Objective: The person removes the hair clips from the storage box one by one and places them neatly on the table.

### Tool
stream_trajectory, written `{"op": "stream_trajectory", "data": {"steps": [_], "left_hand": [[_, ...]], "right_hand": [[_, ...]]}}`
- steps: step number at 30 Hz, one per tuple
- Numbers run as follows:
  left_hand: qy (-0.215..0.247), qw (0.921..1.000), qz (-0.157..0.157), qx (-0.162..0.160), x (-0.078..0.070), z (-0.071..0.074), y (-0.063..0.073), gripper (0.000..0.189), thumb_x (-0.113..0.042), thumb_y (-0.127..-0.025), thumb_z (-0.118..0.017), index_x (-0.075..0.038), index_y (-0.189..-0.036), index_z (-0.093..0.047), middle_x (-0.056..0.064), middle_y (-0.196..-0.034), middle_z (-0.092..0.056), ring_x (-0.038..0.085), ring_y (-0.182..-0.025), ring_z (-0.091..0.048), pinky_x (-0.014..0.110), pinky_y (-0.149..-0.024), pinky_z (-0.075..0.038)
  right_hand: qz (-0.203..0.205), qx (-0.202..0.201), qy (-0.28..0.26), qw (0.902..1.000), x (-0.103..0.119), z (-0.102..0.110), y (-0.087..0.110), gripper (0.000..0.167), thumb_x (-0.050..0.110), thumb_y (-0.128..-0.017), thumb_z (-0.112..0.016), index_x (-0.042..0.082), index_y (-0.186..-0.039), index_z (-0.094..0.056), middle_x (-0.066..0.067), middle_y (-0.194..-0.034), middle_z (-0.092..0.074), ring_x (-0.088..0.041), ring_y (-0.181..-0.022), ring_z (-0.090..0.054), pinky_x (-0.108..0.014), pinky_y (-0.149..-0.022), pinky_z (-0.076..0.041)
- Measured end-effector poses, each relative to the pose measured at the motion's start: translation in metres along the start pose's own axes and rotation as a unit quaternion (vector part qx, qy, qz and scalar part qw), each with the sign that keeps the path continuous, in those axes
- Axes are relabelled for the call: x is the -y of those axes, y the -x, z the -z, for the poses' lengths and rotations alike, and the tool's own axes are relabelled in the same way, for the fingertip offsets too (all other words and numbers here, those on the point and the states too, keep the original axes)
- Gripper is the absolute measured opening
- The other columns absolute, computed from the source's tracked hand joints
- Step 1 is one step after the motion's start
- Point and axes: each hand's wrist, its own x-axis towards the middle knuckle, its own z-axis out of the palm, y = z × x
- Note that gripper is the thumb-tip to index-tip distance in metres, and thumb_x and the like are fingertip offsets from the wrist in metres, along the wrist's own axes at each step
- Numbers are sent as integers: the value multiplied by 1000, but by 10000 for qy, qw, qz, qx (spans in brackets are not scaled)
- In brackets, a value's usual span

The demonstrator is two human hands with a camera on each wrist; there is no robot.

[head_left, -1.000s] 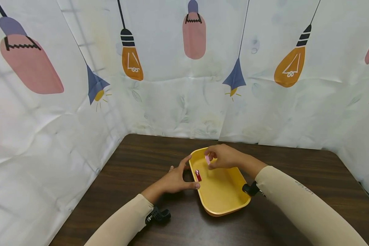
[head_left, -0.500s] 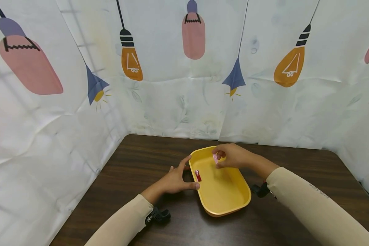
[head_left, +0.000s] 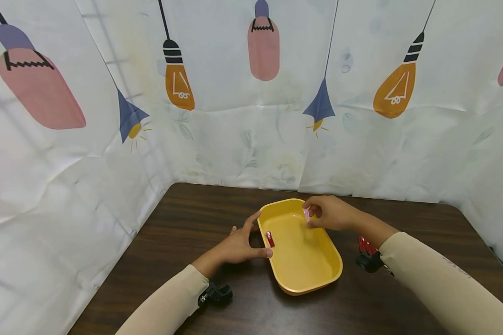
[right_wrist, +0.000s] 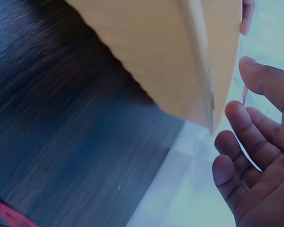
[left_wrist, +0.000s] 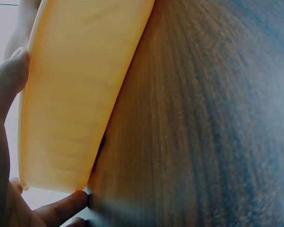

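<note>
My right hand (head_left: 329,213) pinches a small pink hair clip (head_left: 306,214) between thumb and fingertips, over the far right rim of a yellow tray (head_left: 303,260). In the right wrist view the clip shows as a thin edge between thumb and index finger. My left hand (head_left: 236,244) lies spread along the tray's left side, thumb on the rim (left_wrist: 24,109) and index finger at the far left corner. A small red clip (head_left: 270,239), with a shiny pale end, lies inside the tray against its left wall.
Several red clips (head_left: 365,245) lie on the dark wooden table (head_left: 209,200) right of the tray, partly hidden by the right wrist. One red clip (right_wrist: 14,215) shows at the lower left of the right wrist view. White printed sheets (head_left: 234,149) hang behind and left of the table.
My right hand has moved right with the pink hair clip, from over the tray's inside to its far right rim. The red clips beside the wrist have come into view. The left hand stays put.
</note>
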Motion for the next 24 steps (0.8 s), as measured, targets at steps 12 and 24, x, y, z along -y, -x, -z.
{"op": "stream_trajectory", "data": {"steps": [12,24], "left_hand": [[19,10000,-43,37,-1,1,0,118,-69,-80,-76,-29,-165,-4,9,-144,-57,30,-133,-55,68,-117,-1],[-12,10000,8,-1,-1,1,1,118,-68,-80,-77,-29,-165,-5,8,-143,-57,29,-132,-55,67,-118,-2]], "right_hand": [[-489,-236,-175,9984,-22,7,26,56,33,-89,-83,9,-136,-63,1,-116,-67,-22,-109,-63,-45,-92,-55],[-610,-428,-83,9972,-46,11,52,64,47,-88,-81,11,-138,-61,2,-115,-66,-24,-111,-62,-51,-94,-52]]}}
